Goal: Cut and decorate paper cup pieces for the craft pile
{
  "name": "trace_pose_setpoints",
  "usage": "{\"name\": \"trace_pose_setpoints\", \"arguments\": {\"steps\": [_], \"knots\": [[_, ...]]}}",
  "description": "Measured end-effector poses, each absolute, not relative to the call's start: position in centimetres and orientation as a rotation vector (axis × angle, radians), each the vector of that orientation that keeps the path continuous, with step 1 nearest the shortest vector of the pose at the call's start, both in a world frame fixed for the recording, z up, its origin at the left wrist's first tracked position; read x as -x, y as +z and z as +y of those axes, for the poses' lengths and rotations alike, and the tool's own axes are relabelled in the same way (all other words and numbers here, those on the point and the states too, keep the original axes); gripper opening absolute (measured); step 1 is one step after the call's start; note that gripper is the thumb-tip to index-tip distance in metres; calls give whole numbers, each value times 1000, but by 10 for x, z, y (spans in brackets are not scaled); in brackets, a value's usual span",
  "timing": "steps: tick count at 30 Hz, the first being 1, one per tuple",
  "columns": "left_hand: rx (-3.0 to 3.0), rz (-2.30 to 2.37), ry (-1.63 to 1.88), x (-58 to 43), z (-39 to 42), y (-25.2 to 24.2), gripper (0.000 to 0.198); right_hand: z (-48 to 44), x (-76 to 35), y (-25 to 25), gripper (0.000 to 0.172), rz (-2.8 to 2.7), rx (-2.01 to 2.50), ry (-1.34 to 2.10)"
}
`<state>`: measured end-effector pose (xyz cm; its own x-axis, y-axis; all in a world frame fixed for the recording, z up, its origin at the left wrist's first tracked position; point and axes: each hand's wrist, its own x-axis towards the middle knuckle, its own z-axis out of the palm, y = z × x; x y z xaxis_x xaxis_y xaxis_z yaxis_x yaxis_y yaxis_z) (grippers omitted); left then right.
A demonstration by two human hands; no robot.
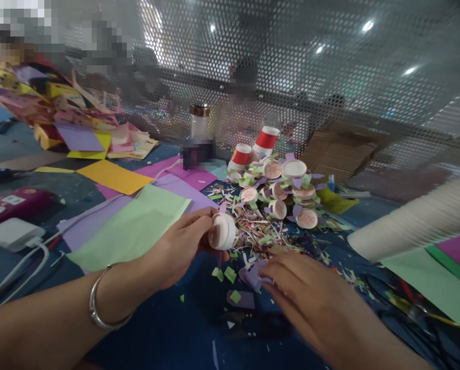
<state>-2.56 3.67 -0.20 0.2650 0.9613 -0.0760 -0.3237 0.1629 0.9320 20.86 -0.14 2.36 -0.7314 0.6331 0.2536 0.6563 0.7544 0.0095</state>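
Note:
Near the middle, my left hand (185,244), with a silver bangle on its wrist, is closed round a white round piece (222,232) that looks like a cut-down paper cup. A sliver of purple paper shows at its lower edge. My right hand (297,285) is low over the table, its fingertips closed on small purple paper pieces (252,275); motion blurs it a little. Just below lies a purple paper tag (240,299) with a green scrap on it. Dark-handled scissors (249,325) seem to lie nearer me, dim in shadow.
Behind the hands are paper shreds (262,226) and a pile of cup pieces (279,190) with green and purple paper bits. Red-and-white cups (266,140) stand behind. Right lies a long stack of white cups (415,218); left, green paper sheets (137,226) and a white charger (12,234).

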Motion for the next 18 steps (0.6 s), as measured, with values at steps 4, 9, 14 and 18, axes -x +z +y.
{"name": "trace_pose_setpoints", "arguments": {"steps": [4,9,14,18], "knots": [[-970,830,1103,25,37,0,12,6,-170,16,11,-2710,1056,40],[-941,826,1109,24,36,1,11,17,-156,8,20,-2768,1138,193],[-939,810,1104,24,37,-1,12,16,-150,-3,23,-2793,1133,222],[-949,820,1106,25,37,-2,12,15,-152,-11,17,-2735,1056,177]]}}
